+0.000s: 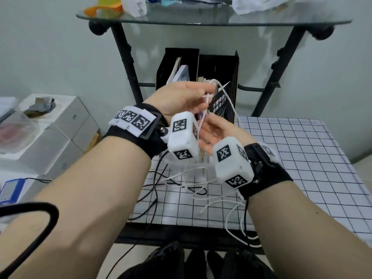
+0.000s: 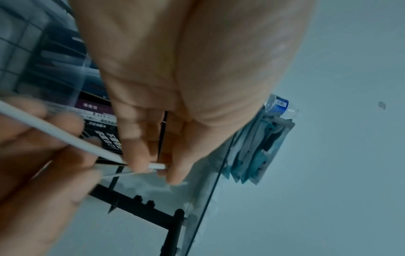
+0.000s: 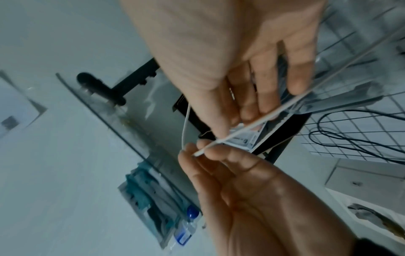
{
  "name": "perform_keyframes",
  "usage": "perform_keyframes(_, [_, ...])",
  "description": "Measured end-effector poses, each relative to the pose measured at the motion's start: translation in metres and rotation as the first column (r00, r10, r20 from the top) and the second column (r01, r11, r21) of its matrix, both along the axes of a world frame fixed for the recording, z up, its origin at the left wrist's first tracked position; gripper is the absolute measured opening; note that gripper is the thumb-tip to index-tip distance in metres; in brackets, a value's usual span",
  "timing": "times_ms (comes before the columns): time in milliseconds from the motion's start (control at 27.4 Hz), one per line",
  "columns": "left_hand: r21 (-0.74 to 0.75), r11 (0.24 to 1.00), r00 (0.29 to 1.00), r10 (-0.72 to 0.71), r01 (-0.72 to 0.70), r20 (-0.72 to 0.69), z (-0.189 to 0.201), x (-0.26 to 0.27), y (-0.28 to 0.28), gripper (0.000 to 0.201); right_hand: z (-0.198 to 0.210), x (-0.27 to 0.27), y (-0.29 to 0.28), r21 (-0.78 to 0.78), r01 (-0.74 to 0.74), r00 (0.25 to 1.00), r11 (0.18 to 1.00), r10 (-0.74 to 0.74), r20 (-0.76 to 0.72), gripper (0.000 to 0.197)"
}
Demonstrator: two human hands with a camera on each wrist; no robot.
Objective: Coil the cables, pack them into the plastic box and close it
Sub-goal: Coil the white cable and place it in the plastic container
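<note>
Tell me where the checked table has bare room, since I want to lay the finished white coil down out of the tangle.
The checked table looks bare right of the right hand, out to its far and right edges. It is crowded under both hands, where loose white cable and black cable cross, and at the near edge where strands hang over.

Small home office or study corner: glass-topped desk (image 1: 201, 22) on black legs, black file holders (image 1: 217, 77) with booklets, grid-pattern table (image 1: 302, 158), stacked white boxes (image 1: 60, 125).
</note>
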State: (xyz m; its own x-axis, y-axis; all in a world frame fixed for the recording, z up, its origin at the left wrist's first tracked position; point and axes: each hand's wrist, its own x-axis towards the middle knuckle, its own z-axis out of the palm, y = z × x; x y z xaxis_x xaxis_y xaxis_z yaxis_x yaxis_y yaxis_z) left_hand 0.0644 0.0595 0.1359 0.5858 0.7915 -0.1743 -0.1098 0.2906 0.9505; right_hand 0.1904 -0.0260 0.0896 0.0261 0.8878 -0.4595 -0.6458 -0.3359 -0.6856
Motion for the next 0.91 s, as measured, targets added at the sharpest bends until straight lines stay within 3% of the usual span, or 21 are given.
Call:
perform_keyframes(146, [-0.021,0.999,0.997,-0.024,0.026,0.070,0.003,0.005,-0.001,0.026,0.015,0.003,0.003,0.077,0.023,0.989,0.997,-0.034,0.143,0.014])
perform_keyframes(255, [-0.022,0.999,0.993,0.035,-0.032,0.115,0.004,0.008,-0.003,0.029,0.028,0.006,0.005,0.121,0.064,0.978,0.991,-0.086,0.190,0.018])
perform_keyframes(328, [-0.014,0.999,0.998,0.032,-0.031,0.060,0.002,0.007,-0.006,0.030,0.035,0.012,0.005,0.145,0.139,0.971,0.980,-0.163,0.173,0.019])
perform_keyframes(438, [0.008,0.986,0.978,-0.164,0.167,-0.129,-0.010,0.002,-0.009,0.024,0.051,0.020,0.006,0.180,0.162,0.964,0.970,-0.194,0.181,0.008])
perform_keyframes(511, [0.016,0.971,0.953,-0.230,0.237,-0.196,-0.018,0.002,-0.009,0.030,0.062,0.021,0.006,0.217,0.159,0.963,0.963,-0.200,0.181,0.016])
perform_keyframes(620, [0.070,0.982,0.959,-0.152,0.173,-0.239,-0.019,0.008,-0.008,0.022,0.070,0.018,0.007,0.234,0.215,0.956,0.948,-0.254,0.149,0.016])
perform_keyframes(730, [0.110,0.992,0.986,-0.044,0.062,-0.160,-0.008,0.009,-0.007,0.016,0.067,0.019,0.011,0.202,0.292,0.945,0.935,-0.315,0.093,0.009])
perform_keyframes(803, [0.120,0.993,0.997,0.018,-0.009,-0.073,0.003,0.008,-0.002,0.017,0.061,0.021,0.013,0.162,0.247,0.947,0.955,-0.274,0.168,0.015])
perform_keyframes(912, [0.120,0.988,0.994,0.094,-0.100,0.055,0.022,0.009,0.005,0.016,0.050,0.014,0.010,0.106,0.065,0.948,0.992,-0.094,0.305,0.023])
